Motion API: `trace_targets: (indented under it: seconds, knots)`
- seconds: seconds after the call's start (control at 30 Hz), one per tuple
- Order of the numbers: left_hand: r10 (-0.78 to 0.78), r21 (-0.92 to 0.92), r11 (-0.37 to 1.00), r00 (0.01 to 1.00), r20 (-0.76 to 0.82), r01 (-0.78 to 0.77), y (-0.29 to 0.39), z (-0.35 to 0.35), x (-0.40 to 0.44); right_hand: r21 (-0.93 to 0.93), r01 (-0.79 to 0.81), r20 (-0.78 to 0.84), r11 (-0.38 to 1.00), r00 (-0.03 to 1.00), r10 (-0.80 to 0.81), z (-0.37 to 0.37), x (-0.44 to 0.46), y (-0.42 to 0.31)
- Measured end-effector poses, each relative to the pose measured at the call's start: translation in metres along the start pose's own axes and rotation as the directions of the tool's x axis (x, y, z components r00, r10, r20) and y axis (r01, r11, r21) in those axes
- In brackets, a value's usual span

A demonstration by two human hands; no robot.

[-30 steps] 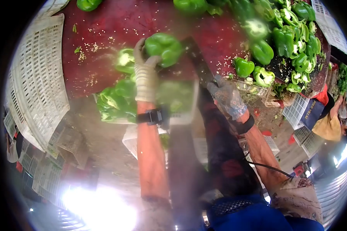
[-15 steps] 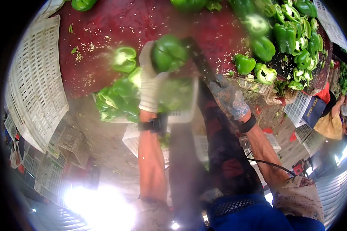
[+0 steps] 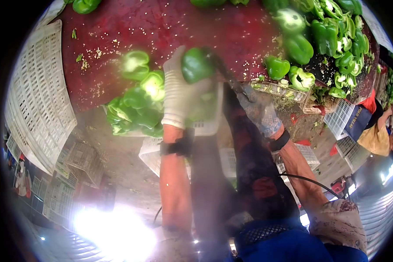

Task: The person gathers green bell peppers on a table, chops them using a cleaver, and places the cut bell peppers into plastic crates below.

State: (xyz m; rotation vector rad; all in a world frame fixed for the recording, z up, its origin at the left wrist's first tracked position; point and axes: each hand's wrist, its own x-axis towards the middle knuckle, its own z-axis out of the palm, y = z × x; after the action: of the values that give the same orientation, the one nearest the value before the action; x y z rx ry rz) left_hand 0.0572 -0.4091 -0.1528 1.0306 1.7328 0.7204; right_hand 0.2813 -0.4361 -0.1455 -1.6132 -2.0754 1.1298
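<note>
My left hand [image 3: 177,83], in a pale knit glove, is wrapped round a green pepper [image 3: 198,65] above the near edge of the red table [image 3: 144,35]. In my right hand [image 3: 256,107], gloved in a patterned grey glove, is the handle of a dark knife [image 3: 226,72]. The blade's tip reaches the right side of the pepper. Two cut peppers [image 3: 134,64] lie just left of my left hand. Below them, more green peppers [image 3: 137,105] fill a white crate [image 3: 205,126] at the table edge. A blurry haze covers the middle of the view.
Many peppers [image 3: 325,37] are heaped at the right of the table. A tall white perforated crate [image 3: 39,96] stands at the left. Another person [image 3: 375,137] is at the far right, beside a blue box [image 3: 358,122]. More crates [image 3: 85,161] sit on the floor.
The pepper in my left hand has turned and moved right, against the knife tip. My left hand has shifted right with it. The table has drifted slightly left and up in view.
</note>
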Motion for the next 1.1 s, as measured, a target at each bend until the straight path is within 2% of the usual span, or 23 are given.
trace_targets:
  seconds: [0.07, 0.1, 0.13, 0.2, 0.23, 0.27, 0.33, 0.37, 0.43, 0.53, 0.6, 0.63, 0.67, 0.73, 0.8, 0.83, 0.93, 1.03, 1.1]
  knots:
    - [-0.028, -0.073, 0.997, 1.000, 0.011, 0.029, -0.005, -0.001, 0.004, 0.047, 0.027, -0.005, 0.999, 1.000, -0.027, -0.002, 0.000, 0.002]
    - [-0.143, -0.383, 0.913, 0.990, 0.014, 0.137, -0.003, -0.003, 0.001, 0.065, 0.016, 0.004, 0.998, 1.000, -0.017, -0.005, 0.000, 0.001]
    - [-0.248, -0.651, 0.727, 0.967, 0.050, 0.220, 0.001, -0.007, -0.002, 0.074, -0.039, 0.035, 0.996, 0.999, 0.036, -0.016, 0.002, -0.006]
    - [-0.132, -0.752, 0.649, 0.991, 0.032, 0.111, -0.010, -0.012, -0.012, 0.312, -0.290, 0.034, 0.905, 0.955, 0.294, -0.039, 0.007, -0.025]
    - [-0.218, -0.893, 0.419, 0.973, 0.074, 0.162, -0.002, -0.016, -0.019, 0.525, -0.444, 0.056, 0.726, 0.869, 0.491, -0.051, 0.009, -0.037]
    - [-0.285, -0.971, 0.155, 0.949, 0.132, 0.182, 0.004, -0.019, -0.022, 0.698, -0.532, 0.124, 0.480, 0.749, 0.650, -0.057, 0.011, -0.044]
    - [-0.293, -0.972, 0.164, 0.950, 0.113, 0.166, -0.012, -0.018, -0.027, 0.846, -0.390, 0.045, 0.365, 0.732, 0.680, -0.049, 0.015, -0.049]
    - [-0.299, -0.970, 0.183, 0.949, 0.101, 0.161, -0.009, -0.018, -0.026, 0.830, -0.434, 0.083, 0.350, 0.717, 0.692, -0.053, 0.016, -0.044]
    - [-0.320, -0.980, -0.115, 0.928, 0.192, 0.163, 0.001, -0.016, -0.029, 0.765, -0.553, 0.153, 0.330, 0.654, 0.741, -0.063, 0.023, -0.041]
    - [-0.329, -0.984, -0.111, 0.929, 0.167, 0.138, 0.009, -0.017, -0.033, 0.581, -0.602, 0.157, 0.547, 0.743, 0.651, -0.070, 0.014, -0.035]
    - [-0.327, -0.981, -0.141, 0.930, 0.171, 0.131, 0.012, -0.017, -0.035, 0.456, -0.377, 0.019, 0.806, 0.910, 0.414, -0.074, 0.010, -0.041]
    - [-0.323, -0.980, -0.155, 0.931, 0.170, 0.126, 0.014, -0.017, -0.035, 0.322, -0.125, -0.086, 0.939, 0.983, 0.160, -0.071, 0.006, -0.034]
    - [-0.333, -0.981, -0.161, 0.929, 0.159, 0.110, 0.016, -0.017, -0.035, 0.197, 0.007, -0.058, 0.980, 0.998, 0.004, -0.075, 0.011, -0.040]
    - [-0.353, -0.981, -0.176, 0.925, 0.140, 0.081, 0.016, -0.016, -0.036, -0.028, 0.309, 0.004, 0.951, 0.951, -0.309, -0.083, 0.020, -0.053]
    - [-0.356, -0.981, -0.182, 0.926, 0.128, 0.065, 0.017, -0.015, -0.037, -0.248, 0.404, 0.247, 0.881, 0.905, -0.345, -0.093, 0.028, -0.072]
    - [-0.360, -0.980, -0.189, 0.924, 0.128, 0.062, 0.019, -0.015, -0.038, -0.285, 0.468, 0.176, 0.836, 0.883, -0.435, -0.085, 0.028, -0.069]
    - [-0.351, -0.981, -0.190, 0.931, 0.102, 0.036, 0.025, -0.018, -0.042, -0.334, 0.489, 0.210, 0.806, 0.872, -0.442, -0.081, 0.034, -0.087]
    - [-0.367, -0.982, -0.187, 0.924, 0.108, 0.040, 0.028, -0.017, -0.052, -0.483, 0.517, 0.219, 0.706, 0.853, -0.474, -0.079, 0.035, -0.095]
    - [-0.382, -0.984, -0.175, 0.919, 0.097, 0.031, 0.032, -0.017, -0.064, -0.480, 0.538, 0.201, 0.693, 0.836, -0.510, -0.081, 0.038, -0.101]
